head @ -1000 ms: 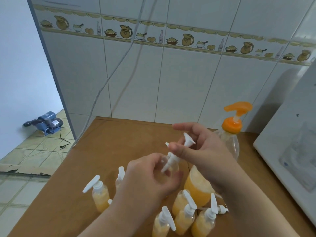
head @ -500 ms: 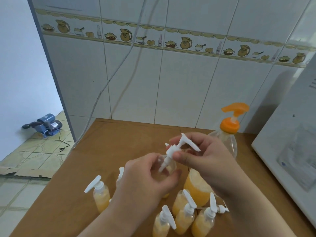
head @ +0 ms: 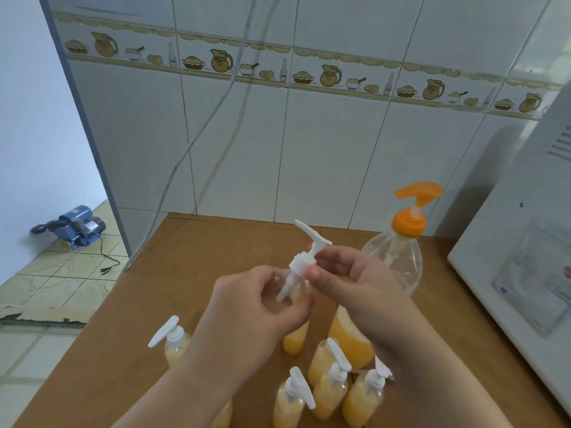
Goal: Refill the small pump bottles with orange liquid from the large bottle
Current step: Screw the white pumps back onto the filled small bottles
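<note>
My left hand grips a small clear bottle with orange liquid in its lower part. My right hand pinches a white pump head by its collar; its stem slants down into the bottle's mouth. Behind my right hand stands the large bottle with an orange pump top, orange liquid low in it. Several small pump bottles with orange liquid stand in front: one at the left, a cluster near my wrists.
The bottles stand on a brown wooden table against a tiled wall. A white appliance fills the table's right side. A cable hangs down the wall to the table's left corner. A blue pump lies on the floor at left.
My right hand has turned the white pump head more upright and lifted it slightly over the small bottle; its stem stays in the neck. My left hand holds the bottle still.
</note>
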Action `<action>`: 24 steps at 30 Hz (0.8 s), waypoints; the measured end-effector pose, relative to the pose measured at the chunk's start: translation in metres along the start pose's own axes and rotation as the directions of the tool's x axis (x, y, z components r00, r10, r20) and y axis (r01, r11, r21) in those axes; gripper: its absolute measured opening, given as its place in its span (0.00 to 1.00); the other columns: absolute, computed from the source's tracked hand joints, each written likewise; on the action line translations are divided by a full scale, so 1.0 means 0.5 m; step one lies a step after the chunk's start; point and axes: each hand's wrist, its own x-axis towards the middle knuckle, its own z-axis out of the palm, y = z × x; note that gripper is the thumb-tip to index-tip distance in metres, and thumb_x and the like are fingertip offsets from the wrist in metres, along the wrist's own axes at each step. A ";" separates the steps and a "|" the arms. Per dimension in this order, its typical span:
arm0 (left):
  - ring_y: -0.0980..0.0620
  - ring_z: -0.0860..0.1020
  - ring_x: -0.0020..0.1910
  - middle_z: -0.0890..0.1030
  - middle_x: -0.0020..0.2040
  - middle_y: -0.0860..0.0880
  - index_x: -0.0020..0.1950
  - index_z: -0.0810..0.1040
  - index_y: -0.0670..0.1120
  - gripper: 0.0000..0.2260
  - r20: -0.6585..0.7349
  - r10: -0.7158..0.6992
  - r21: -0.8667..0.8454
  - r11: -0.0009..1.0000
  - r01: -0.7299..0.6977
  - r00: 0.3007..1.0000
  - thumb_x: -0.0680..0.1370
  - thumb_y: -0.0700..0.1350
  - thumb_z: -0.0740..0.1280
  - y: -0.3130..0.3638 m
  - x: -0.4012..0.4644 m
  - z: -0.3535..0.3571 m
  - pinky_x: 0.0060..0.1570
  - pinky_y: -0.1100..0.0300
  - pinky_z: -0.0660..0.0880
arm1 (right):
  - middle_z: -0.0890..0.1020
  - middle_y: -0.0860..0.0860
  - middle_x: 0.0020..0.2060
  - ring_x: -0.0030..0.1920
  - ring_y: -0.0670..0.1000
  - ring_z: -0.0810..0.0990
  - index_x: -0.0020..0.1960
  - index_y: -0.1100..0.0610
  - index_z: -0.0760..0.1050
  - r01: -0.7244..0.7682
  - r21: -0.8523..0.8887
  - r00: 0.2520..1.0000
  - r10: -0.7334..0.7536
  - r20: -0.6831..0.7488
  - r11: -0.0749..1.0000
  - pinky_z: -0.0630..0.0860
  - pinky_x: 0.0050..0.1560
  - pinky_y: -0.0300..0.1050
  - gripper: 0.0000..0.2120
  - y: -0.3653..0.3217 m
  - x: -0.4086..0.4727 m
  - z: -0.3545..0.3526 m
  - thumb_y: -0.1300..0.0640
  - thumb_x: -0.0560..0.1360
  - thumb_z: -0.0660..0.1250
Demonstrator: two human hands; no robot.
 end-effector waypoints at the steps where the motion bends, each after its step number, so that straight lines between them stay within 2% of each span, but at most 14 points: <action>1: 0.61 0.77 0.32 0.79 0.32 0.59 0.38 0.80 0.52 0.08 0.026 -0.007 0.007 1.000 0.007 1.000 0.68 0.56 0.72 0.000 0.001 0.000 0.31 0.71 0.70 | 0.85 0.47 0.46 0.49 0.44 0.82 0.53 0.53 0.81 -0.011 0.100 1.000 0.009 0.029 0.995 0.77 0.44 0.34 0.20 0.001 0.001 -0.005 0.48 0.62 0.72; 3: 0.60 0.77 0.32 0.79 0.32 0.58 0.37 0.79 0.53 0.09 0.031 0.011 0.038 0.999 -0.012 0.999 0.68 0.57 0.72 -0.005 0.002 0.006 0.31 0.70 0.70 | 0.85 0.51 0.45 0.49 0.48 0.83 0.49 0.55 0.82 -0.010 0.219 0.999 0.003 0.032 0.976 0.77 0.43 0.33 0.13 0.000 -0.004 -0.002 0.55 0.65 0.72; 6: 0.60 0.77 0.34 0.77 0.31 0.58 0.38 0.77 0.55 0.09 -0.023 0.091 0.178 0.980 -0.086 0.996 0.67 0.58 0.70 -0.018 0.009 0.020 0.35 0.72 0.70 | 0.85 0.47 0.42 0.47 0.46 0.82 0.46 0.51 0.82 0.017 0.119 0.996 -0.007 -0.087 0.993 0.77 0.44 0.35 0.05 0.006 -0.006 0.015 0.58 0.71 0.71; 8: 0.60 0.76 0.33 0.75 0.32 0.60 0.39 0.75 0.55 0.09 -0.028 0.151 0.268 0.954 -0.138 0.988 0.67 0.59 0.68 -0.024 0.014 0.025 0.38 0.73 0.70 | 0.84 0.46 0.42 0.46 0.44 0.81 0.46 0.49 0.82 0.016 0.055 0.994 -0.009 -0.113 0.998 0.78 0.46 0.36 0.05 0.003 -0.006 0.015 0.58 0.72 0.70; 12: 0.60 0.74 0.39 0.74 0.34 0.59 0.41 0.75 0.54 0.10 0.013 0.125 0.238 0.963 -0.125 0.992 0.68 0.59 0.68 -0.037 0.018 0.026 0.39 0.70 0.69 | 0.84 0.49 0.40 0.38 0.44 0.81 0.47 0.50 0.80 0.103 0.104 0.991 -0.093 -0.097 0.989 0.77 0.37 0.35 0.07 -0.021 -0.003 0.003 0.59 0.70 0.72; 15: 0.60 0.72 0.38 0.74 0.36 0.58 0.41 0.72 0.55 0.13 0.068 0.076 0.274 0.957 -0.092 0.995 0.65 0.62 0.66 -0.047 0.020 0.028 0.37 0.67 0.68 | 0.82 0.46 0.34 0.32 0.40 0.77 0.43 0.49 0.80 0.222 -0.112 0.972 -0.229 -0.059 0.969 0.75 0.35 0.34 0.06 -0.026 0.003 0.011 0.59 0.72 0.71; 18: 0.63 0.71 0.46 0.71 0.46 0.65 0.47 0.66 0.63 0.18 0.147 -0.034 0.295 0.955 -0.011 0.989 0.64 0.64 0.70 -0.061 0.013 0.013 0.42 0.70 0.65 | 0.80 0.42 0.33 0.34 0.37 0.77 0.42 0.48 0.78 0.287 -0.302 0.949 -0.312 -0.040 0.909 0.71 0.34 0.29 0.07 -0.017 0.004 0.025 0.60 0.74 0.70; 21: 0.69 0.69 0.54 0.69 0.53 0.70 0.55 0.66 0.66 0.24 0.188 -0.076 0.337 0.941 0.008 0.979 0.65 0.58 0.74 -0.089 0.000 -0.027 0.47 0.74 0.65 | 0.77 0.41 0.34 0.35 0.37 0.75 0.43 0.50 0.79 0.303 -0.400 0.946 -0.324 0.015 0.865 0.69 0.33 0.29 0.04 -0.001 0.004 0.031 0.58 0.73 0.70; 24: 0.76 0.67 0.54 0.72 0.52 0.69 0.53 0.70 0.65 0.19 0.101 -0.052 0.358 0.934 0.013 0.994 0.69 0.52 0.74 -0.110 -0.013 -0.069 0.45 0.75 0.66 | 0.77 0.41 0.41 0.39 0.40 0.75 0.45 0.49 0.77 0.268 -0.467 0.962 -0.262 0.080 0.842 0.72 0.38 0.33 0.02 0.030 0.003 0.051 0.56 0.74 0.68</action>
